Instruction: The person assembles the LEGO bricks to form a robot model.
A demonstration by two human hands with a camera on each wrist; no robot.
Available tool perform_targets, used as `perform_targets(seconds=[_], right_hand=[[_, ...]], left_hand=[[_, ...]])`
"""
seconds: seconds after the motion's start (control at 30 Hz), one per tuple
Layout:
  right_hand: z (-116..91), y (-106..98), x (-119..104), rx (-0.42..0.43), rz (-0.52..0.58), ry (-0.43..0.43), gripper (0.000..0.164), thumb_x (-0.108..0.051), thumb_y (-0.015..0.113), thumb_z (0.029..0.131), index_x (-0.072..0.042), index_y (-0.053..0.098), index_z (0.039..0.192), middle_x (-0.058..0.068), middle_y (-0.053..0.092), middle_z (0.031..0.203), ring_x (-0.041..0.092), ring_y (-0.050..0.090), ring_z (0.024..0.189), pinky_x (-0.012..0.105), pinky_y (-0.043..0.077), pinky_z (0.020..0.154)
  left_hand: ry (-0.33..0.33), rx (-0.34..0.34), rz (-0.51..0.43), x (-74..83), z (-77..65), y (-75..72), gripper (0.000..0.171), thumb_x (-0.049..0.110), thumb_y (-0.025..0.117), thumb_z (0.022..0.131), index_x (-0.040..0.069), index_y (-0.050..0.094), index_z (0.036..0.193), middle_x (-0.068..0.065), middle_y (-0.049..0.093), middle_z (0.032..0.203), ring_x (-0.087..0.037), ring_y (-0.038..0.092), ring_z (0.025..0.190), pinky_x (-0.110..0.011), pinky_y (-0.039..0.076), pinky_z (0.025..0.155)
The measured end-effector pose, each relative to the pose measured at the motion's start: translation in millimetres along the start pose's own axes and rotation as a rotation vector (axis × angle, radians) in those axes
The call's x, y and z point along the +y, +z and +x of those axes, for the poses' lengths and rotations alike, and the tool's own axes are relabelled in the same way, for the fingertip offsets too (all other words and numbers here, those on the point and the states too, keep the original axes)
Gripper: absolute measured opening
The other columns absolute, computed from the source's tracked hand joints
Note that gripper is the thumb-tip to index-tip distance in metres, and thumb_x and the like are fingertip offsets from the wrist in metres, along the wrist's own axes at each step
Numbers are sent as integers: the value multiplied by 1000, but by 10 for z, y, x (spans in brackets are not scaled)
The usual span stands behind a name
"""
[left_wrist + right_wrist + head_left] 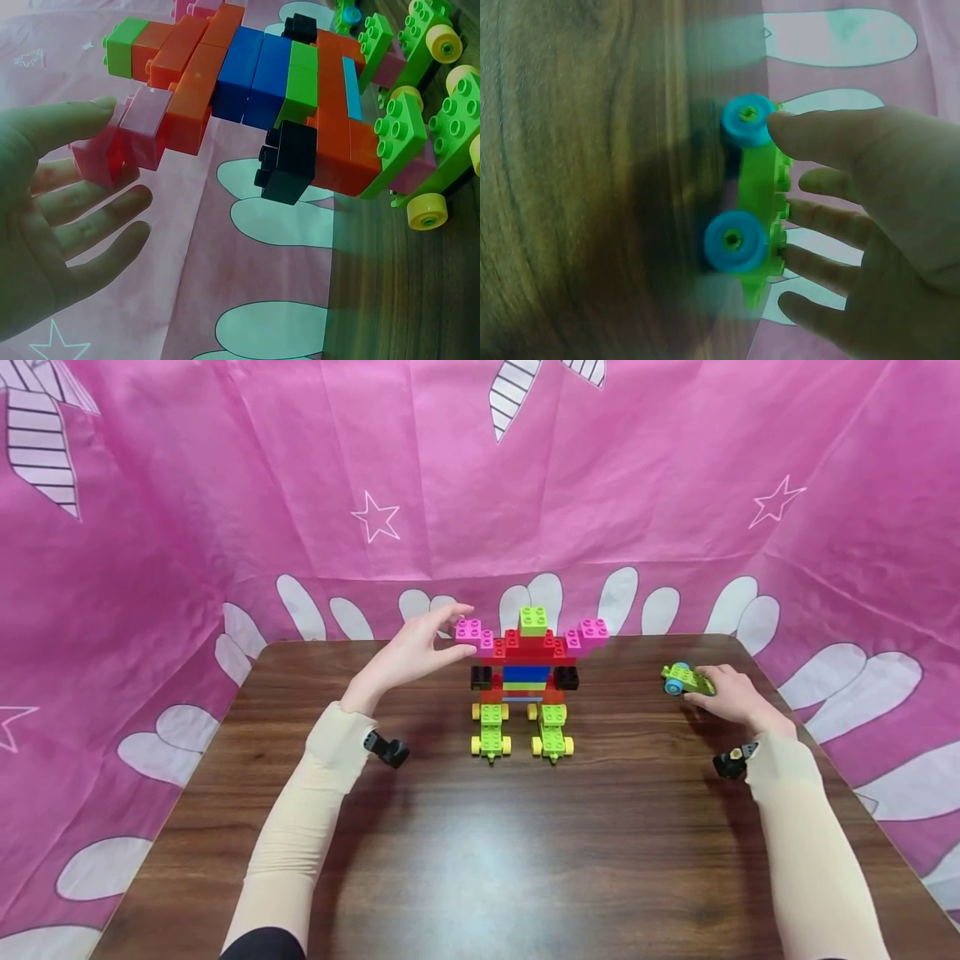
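My left hand (408, 647) is spread around the pink bricks (468, 629) on one arm of a robot-shaped figure built from toy bricks. In the left wrist view, its thumb overlaps a pink brick (142, 124) while the other fingers fan out behind and below. The brick figure (528, 652) stands upright, with a red body, blue middle, black side bricks and a lime head, on two lime cars with yellow wheels. At the right, my right hand (731, 697) holds a lime toy car (757, 180) with blue wheels, thumb on one wheel and fingers over the studded side.
A dark wooden table (465, 852) lies under everything. Pink cloth (450, 485) with stars and white petal shapes hangs behind it and at both sides. Small black cameras (390, 750) are strapped to both wrists.
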State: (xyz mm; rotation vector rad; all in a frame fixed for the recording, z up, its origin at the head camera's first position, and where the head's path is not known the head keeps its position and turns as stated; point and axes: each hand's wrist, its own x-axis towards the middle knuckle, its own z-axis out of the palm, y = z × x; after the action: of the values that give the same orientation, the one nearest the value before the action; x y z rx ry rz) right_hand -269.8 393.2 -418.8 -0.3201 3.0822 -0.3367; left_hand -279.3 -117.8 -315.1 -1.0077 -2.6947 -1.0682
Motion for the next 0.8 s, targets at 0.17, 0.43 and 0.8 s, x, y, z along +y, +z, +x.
perform_targets(seconds=[0.17,0.43,0.8], right_hand=[[-6,-20,-36,-15,-18,25,66,-26,66,83,16,42,128,39,44,122,53,39,113,66,30,95],[-66,-71,-125,-94,-50,42,57,-18,71,75,8,51,121,35,52,116,54,44,108,65,35,92],[-135,-66,-193,-107,-29,67,37,-20,72,74,-6,64,107,14,66,96,27,56,82,46,46,62]], left_hand=[[14,18,10,1,4,14,56,32,67,85,13,46,134,-4,59,122,-18,57,104,-36,51,87],[41,57,-24,-26,10,77,54,28,68,85,8,50,132,-6,60,123,-20,59,102,-39,50,91],[-5,87,-94,-89,2,145,49,30,69,85,14,52,128,-2,62,113,-16,57,99,-37,51,89]])
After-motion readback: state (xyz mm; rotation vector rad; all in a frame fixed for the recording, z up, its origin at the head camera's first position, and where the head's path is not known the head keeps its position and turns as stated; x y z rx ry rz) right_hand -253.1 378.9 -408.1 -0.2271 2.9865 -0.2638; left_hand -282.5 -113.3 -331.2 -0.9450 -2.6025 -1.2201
